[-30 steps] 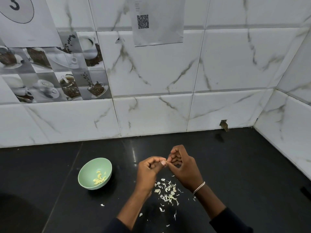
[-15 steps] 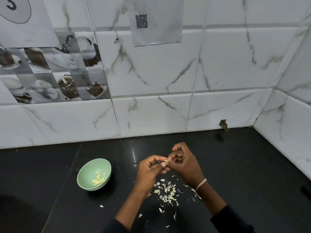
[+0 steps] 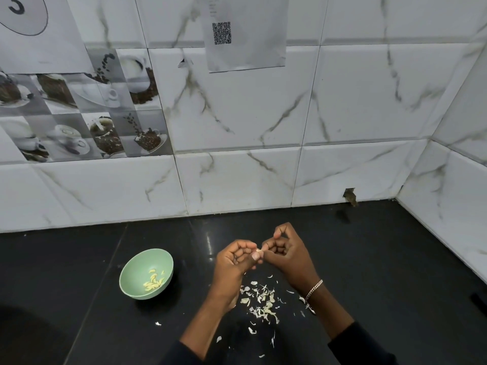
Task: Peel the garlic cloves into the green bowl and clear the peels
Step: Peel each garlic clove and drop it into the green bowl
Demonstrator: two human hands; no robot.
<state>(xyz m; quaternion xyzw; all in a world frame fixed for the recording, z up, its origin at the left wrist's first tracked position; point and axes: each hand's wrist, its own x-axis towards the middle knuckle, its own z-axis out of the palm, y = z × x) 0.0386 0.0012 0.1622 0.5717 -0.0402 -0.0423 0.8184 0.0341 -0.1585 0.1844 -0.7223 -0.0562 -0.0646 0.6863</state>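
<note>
**Black counter under marble tiles: a clove between two hands**

Above the dark counter (image 3: 369, 259), the left hand (image 3: 234, 262) and right hand (image 3: 287, 255) meet with fingers curled, both pinching one small garlic clove (image 3: 258, 250) at their fingertips. A chain bracelet (image 3: 314, 287) circles the right wrist. Just below the hands lies a scatter of pale peels (image 3: 262, 301) on the counter. Off to the left, apart from the peels, stands the green bowl (image 3: 142, 264) with peeled cloves (image 3: 153, 281) in its bottom. A sheet with a QR code (image 3: 245, 32) hangs on the tiled wall (image 3: 237, 114) behind.

The bowl (image 3: 131, 270), with peeled cloves (image 3: 153, 281) in it, stands left of the left hand (image 3: 234, 262); left hand and right hand (image 3: 288, 255) pinch a garlic clove (image 3: 258, 250) above peels (image 3: 261, 301) on the counter (image 3: 369, 272).
</note>
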